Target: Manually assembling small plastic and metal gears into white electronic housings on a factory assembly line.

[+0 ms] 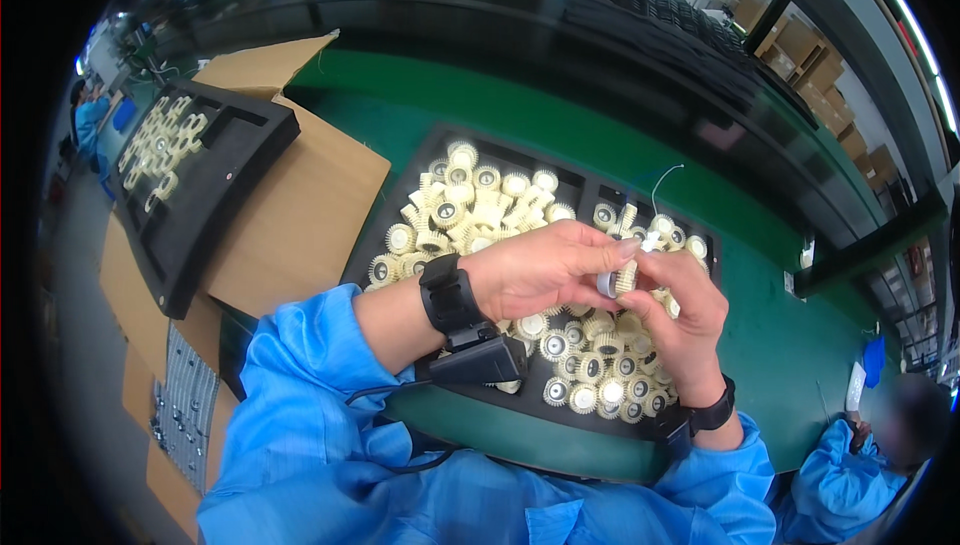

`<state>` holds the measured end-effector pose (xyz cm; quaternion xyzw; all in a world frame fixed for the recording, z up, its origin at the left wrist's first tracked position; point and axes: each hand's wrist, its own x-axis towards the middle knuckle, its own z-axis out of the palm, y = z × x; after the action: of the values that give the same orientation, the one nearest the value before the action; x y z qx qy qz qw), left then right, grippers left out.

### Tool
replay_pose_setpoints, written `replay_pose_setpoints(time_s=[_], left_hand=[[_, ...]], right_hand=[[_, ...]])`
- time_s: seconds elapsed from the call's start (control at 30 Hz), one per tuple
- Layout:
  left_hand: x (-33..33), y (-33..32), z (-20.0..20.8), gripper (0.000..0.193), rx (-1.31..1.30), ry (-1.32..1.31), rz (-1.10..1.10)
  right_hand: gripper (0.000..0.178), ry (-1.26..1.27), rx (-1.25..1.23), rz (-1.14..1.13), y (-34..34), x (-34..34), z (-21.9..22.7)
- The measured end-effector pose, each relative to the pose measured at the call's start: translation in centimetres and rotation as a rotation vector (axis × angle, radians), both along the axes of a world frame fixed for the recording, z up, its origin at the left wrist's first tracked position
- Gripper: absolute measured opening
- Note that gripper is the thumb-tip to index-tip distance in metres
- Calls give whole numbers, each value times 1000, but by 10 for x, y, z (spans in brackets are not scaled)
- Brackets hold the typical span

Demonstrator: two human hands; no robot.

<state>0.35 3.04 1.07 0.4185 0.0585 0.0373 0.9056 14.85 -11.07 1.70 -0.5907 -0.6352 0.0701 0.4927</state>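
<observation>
Over the black tray both my hands meet at one cream-coloured plastic gear. My left hand pinches it from the left, with thumb and fingers closed; a pale ring-like end shows beside the fingertips. On the right side, my right hand is closed on the same gear with thumb and fingers. A small white piece shows just above the right fingers, with a thin pale curved strand rising near it; I cannot tell whether it is held. Loose cream gears and toothed wheels with dark centres fill the tray.
At left, a second black tray of cream gears rests on an open cardboard box. Grey sheeting with small metal parts lies inside the box. Dark rails run behind the green table. A co-worker sits at right.
</observation>
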Motion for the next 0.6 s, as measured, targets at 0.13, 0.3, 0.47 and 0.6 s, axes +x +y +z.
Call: replay_pose_setpoints(time_s=[0.13,0.3,0.47,0.6], left_hand=[[2,6,-13,31,6,1,-71],[0,1,-2,29,133,23,-78],[4,10,9,34,93,20,140],[7,51,38,43,214,-52,330]], right_hand=[[33,-313,120,-25,1,-3,3],[34,-402,77,-2,-1,-3,9],[33,-213,135,-166,4,6,8],[24,-321,-122,-57,-6,20,9]])
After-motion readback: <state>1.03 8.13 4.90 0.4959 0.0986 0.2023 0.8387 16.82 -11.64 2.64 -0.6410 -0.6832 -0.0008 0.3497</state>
